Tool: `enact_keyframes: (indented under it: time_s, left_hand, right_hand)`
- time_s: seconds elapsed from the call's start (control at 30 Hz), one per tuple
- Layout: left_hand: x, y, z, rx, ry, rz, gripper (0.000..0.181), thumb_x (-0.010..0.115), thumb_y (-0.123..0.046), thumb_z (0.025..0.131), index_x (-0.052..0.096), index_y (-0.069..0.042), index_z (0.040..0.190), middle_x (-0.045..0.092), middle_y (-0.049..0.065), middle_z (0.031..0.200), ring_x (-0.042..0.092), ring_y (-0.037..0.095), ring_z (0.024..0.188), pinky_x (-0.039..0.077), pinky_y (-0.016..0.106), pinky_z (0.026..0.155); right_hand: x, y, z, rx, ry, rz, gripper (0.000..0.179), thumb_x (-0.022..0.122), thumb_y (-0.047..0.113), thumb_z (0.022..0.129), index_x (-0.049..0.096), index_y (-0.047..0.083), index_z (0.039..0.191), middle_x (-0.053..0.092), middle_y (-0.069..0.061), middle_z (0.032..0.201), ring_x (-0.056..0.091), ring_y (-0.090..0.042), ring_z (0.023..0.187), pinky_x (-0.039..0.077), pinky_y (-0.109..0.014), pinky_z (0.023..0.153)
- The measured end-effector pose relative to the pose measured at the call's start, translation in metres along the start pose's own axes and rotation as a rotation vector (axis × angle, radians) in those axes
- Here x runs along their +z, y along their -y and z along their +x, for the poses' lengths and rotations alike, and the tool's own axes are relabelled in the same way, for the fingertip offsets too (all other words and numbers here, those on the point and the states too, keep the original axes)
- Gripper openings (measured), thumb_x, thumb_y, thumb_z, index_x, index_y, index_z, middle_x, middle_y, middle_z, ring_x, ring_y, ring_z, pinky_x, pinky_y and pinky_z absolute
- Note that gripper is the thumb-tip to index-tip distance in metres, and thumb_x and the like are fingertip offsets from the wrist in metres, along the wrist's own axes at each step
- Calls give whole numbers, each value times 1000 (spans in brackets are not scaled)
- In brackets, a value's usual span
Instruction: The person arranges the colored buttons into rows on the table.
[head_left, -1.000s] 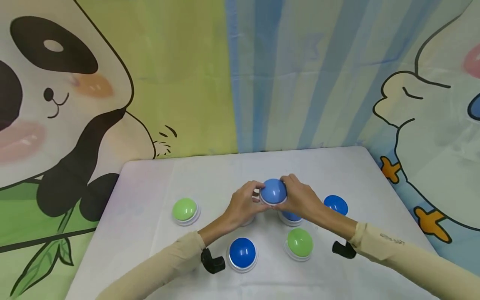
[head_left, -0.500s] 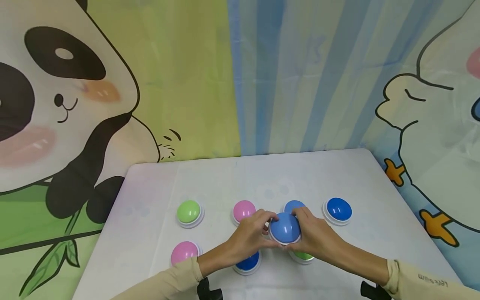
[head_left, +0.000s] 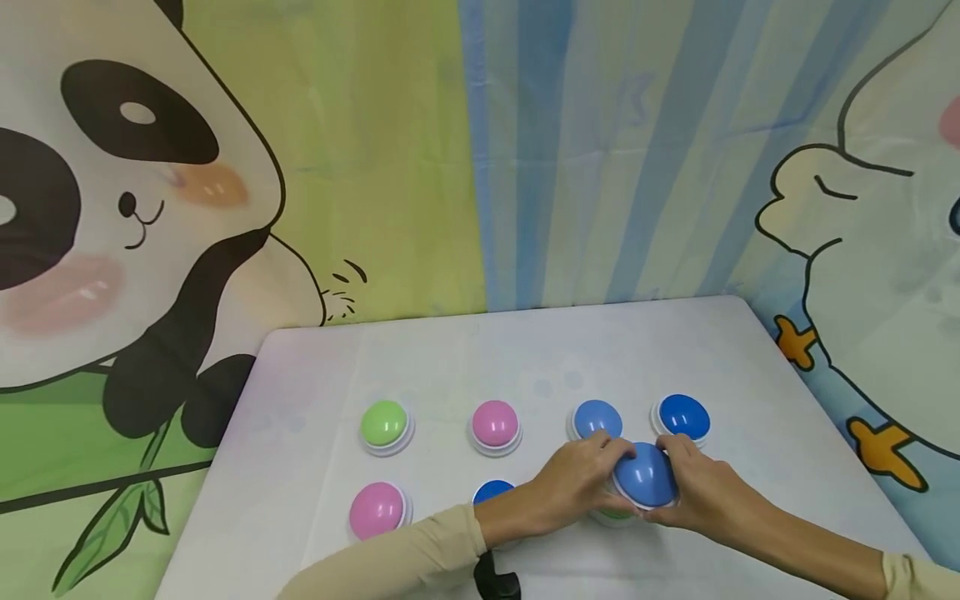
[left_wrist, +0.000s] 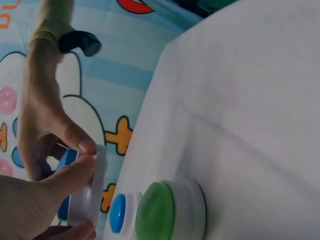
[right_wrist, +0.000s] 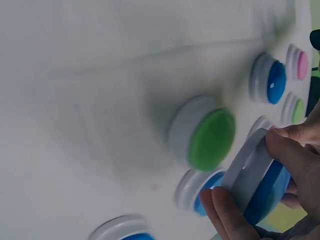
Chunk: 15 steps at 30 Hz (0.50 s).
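Both my left hand (head_left: 573, 487) and my right hand (head_left: 712, 496) grip a dome push button (head_left: 645, 475) with a blue top and a white base, one hand on each side. It is held up above the table, and thumbs and fingertips press its white rim (left_wrist: 91, 192). Beneath it, a green button (right_wrist: 212, 140) is mostly covered in the head view. Just behind are a light blue button (head_left: 597, 419) and a darker blue button (head_left: 684, 417). Another blue button (head_left: 492, 490) is partly hidden by my left forearm.
On the white table (head_left: 450, 358), a green button (head_left: 384, 423) and a pink button (head_left: 495, 423) stand in the back row. Another pink button (head_left: 377, 510) sits at front left. Behind the table hangs a cartoon-printed cloth (head_left: 390, 167).
Both hands have brought the held blue button toward the front, then to the right, above the front green button. The pink buttons on the left have come into view.
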<state>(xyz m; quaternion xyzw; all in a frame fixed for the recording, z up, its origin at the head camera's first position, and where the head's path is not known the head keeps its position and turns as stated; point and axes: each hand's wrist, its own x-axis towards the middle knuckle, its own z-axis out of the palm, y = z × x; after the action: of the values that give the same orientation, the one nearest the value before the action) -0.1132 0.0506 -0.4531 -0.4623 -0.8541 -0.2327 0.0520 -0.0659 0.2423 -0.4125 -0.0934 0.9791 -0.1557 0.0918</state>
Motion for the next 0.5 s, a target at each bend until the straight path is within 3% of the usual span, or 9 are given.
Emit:
enact_keyframes:
  time_s: [0.27,0.5]
  left_hand:
    - [27,-25,48,34,78,18,69,72,-57,76,51,-18,128,61,-3,114,61,-2,101,47,4,85]
    - [43,-37,71,-5,103,19,69,74,-57,74,52,-20,128,59,-6,110,55,-6,94,45,3,81]
  right_hand:
    - [-6,-50,-12,101,44,-64,102,92,38,57,39,-13,126,52,-34,120,63,-46,96,56,-55,74]
    - [-8,-75,-14,147,53,-84,100,92,36,57,37,-15,123,50,-37,117,62,-44,90,56,-57,73]
